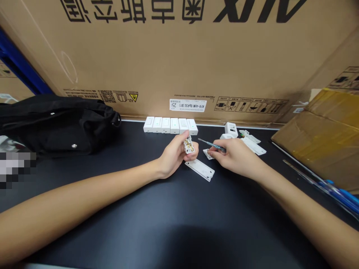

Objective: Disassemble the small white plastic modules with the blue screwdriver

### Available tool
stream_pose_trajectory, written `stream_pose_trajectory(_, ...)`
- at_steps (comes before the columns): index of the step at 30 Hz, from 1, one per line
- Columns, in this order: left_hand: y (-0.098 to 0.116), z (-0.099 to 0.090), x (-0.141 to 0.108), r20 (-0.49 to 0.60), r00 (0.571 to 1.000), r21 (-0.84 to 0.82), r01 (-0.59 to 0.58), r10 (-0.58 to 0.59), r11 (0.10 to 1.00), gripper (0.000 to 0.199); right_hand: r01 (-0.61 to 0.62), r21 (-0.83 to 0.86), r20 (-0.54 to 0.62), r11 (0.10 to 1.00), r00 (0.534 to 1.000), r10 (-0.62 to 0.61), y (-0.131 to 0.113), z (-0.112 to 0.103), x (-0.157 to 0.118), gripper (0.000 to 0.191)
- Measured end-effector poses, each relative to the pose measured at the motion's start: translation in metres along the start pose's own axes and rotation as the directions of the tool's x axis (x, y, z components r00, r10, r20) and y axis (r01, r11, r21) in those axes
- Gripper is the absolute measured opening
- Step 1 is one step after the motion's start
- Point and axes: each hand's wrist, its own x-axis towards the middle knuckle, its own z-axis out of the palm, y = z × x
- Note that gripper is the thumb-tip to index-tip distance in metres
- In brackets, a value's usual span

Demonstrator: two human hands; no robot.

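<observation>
Thumb and fingers of the left hand (170,160) grip a small white module (189,145), its open face showing brass-coloured contacts. Taking that hand as the clock's centre, the right hand (234,155) is at three o'clock, closed around a slim screwdriver (206,142) whose tip points back toward the module. Under its fingertips lies a small white part (206,153); whether they touch it is unclear. At four o'clock, a long white plate (200,169) lies on the dark tabletop (134,216). The module looks light and stiff, probably smooth plastic; it is best held by its outer side walls, sparing the metal strips, which could bend. The plate seems thin, easiest to lift by its long edges. Farther out, six white switches (166,125) line up near twelve, white housings (230,129) sit at two, and a black bag (64,123) slumps at ten.
</observation>
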Motion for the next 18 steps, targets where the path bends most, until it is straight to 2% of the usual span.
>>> stream_pose_trajectory(6,0.001,0.001,0.000,-0.013,1.000,0.019,0.006,-0.006,1.000,0.056,0.012,-0.084,0.018,0.996,1.000,-0.011,-0.001,-0.006,-0.003,0.030)
stream_pose_trajectory(12,0.001,0.003,-0.001,0.001,1.000,0.023,-0.001,0.001,1.000,0.055,0.089,-0.134,0.043,0.987,0.996,-0.084,0.010,-0.015,-0.007,0.026)
stream_pose_trajectory(18,0.001,0.002,-0.001,-0.002,1.000,0.023,0.006,-0.006,1.000,0.055,0.095,-0.188,0.050,0.978,0.995,-0.087,0.018,-0.020,-0.009,0.021)
